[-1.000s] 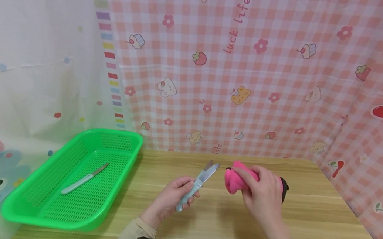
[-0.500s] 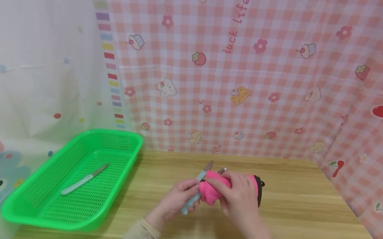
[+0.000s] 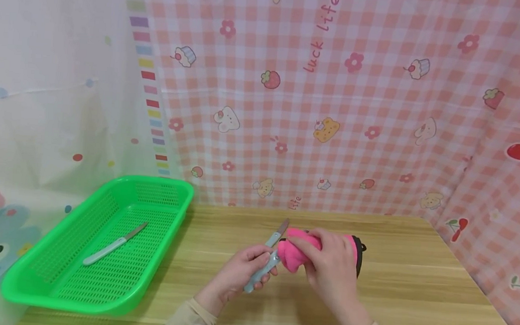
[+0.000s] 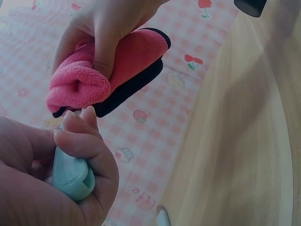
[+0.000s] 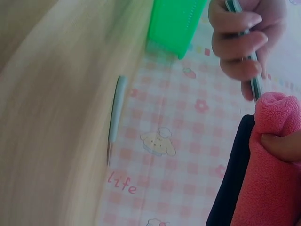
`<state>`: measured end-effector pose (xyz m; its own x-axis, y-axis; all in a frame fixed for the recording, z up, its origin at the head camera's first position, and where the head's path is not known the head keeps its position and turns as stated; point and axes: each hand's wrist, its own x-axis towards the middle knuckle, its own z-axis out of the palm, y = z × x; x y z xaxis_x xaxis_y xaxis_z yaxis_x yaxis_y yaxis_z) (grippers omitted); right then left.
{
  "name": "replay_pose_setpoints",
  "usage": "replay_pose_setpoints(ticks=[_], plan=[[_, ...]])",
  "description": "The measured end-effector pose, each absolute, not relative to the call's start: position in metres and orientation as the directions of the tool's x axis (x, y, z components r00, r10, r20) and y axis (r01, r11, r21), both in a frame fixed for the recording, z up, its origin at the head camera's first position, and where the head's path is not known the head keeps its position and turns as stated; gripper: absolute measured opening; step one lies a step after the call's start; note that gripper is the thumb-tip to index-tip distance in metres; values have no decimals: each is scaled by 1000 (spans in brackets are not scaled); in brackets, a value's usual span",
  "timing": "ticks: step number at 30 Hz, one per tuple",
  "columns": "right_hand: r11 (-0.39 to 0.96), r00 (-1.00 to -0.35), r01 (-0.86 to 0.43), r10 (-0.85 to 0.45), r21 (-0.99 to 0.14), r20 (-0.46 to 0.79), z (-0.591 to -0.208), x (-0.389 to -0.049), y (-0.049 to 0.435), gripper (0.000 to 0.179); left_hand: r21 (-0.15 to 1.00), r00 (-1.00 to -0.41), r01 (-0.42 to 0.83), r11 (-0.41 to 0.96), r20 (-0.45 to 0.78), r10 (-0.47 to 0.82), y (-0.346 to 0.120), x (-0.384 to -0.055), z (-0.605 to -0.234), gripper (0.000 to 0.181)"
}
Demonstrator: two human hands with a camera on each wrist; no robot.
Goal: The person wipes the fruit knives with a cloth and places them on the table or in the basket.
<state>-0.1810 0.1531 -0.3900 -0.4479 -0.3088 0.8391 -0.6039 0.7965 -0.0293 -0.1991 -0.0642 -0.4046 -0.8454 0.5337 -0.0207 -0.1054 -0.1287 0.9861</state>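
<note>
My left hand [image 3: 238, 274] grips the pale blue handle of a small knife [image 3: 258, 274], which points away and to the right. In my right hand [image 3: 331, 268] is a folded pink plush cloth [image 3: 295, 255] with a black underside. The cloth covers the held knife's blade, hiding it in the head view. In the left wrist view, the cloth [image 4: 131, 56] is pinched between thumb and fingers, its rolled end close above the left fingertips. Behind the hands, a second pale blue knife [image 5: 116, 108] lies on the table.
A green perforated basket [image 3: 181, 183] stands at the left, with another pale blue knife [image 3: 105, 250] lying in it. The wooden table [image 3: 414, 294] ends at a pink checked cloth backdrop [image 3: 382, 100]. A small black loop sticks out at the cloth's right end.
My right hand has brought the pink cloth leftward onto the held knife's blade, then shifted slightly back to the right along it. My left hand stays nearly in place.
</note>
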Motion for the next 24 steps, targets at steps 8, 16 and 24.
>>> replay_pose_setpoints(ticks=[8,16,24], plan=[[813,-470,-574,-234,-93,851,-385,-188,167,56,983,-842,-129,-132,-39,538,-68,-199,-404,28],[833,-482,-536,-173,-133,859,-383,-191,179,54,971,-833,-174,-162,-58,550,-71,-202,-404,27],[844,-503,-510,-137,-165,854,-383,-189,187,59,965,-848,-177,-196,-48,528,-76,-205,-404,28]])
